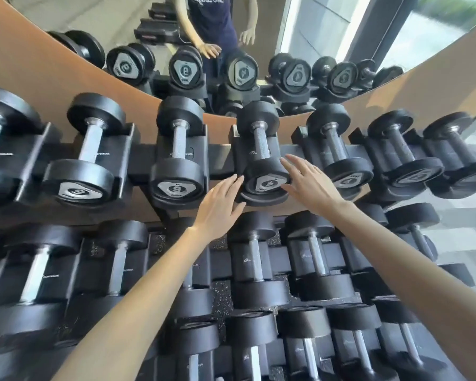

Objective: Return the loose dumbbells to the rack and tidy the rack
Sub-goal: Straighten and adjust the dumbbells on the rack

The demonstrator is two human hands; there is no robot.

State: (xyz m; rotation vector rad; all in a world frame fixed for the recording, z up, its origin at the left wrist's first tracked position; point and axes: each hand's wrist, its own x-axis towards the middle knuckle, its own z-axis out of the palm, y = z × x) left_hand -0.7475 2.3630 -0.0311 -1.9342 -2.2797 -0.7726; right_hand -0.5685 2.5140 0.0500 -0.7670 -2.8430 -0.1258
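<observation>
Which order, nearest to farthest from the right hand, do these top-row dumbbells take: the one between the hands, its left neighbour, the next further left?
1. The dumbbell between the hands, directly beside the right hand.
2. Its left neighbour, beyond the left hand.
3. The next dumbbell further left, at the left end of the three.

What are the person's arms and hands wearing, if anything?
Nothing: the left hand and right hand are bare, with no gloves, rings or watch, and no sleeve reaches into view. The mirror shows a dark navy top with pale lettering.
</observation>
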